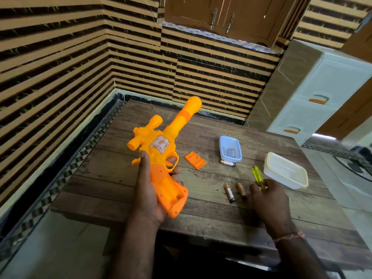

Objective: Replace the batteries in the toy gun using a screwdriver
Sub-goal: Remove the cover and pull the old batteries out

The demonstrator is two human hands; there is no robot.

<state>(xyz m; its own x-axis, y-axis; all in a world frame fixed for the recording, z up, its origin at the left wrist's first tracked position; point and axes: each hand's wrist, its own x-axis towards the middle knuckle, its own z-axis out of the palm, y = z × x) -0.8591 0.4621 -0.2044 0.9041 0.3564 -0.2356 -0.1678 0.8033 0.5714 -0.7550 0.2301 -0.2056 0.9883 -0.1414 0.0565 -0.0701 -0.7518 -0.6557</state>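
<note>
My left hand (148, 190) grips the orange and yellow toy gun (161, 146) by its handle, above the wooden table, barrel pointing away. The battery bay (171, 190) in the handle is open. Its orange cover (195, 160) lies on the table to the right. My right hand (267, 200) holds the yellow-handled screwdriver (258, 177), handle end up. Two brown batteries (229, 193) (241, 190) lie just left of that hand. A third battery (227, 163) lies in front of the blue tray.
A small blue tray (223, 146) with several batteries sits mid-table. A translucent white lidded box (285, 173) stands at the right. The wooden table (124, 178) stands in a corner of striped walls. A white drawer unit (314, 93) is behind at the right.
</note>
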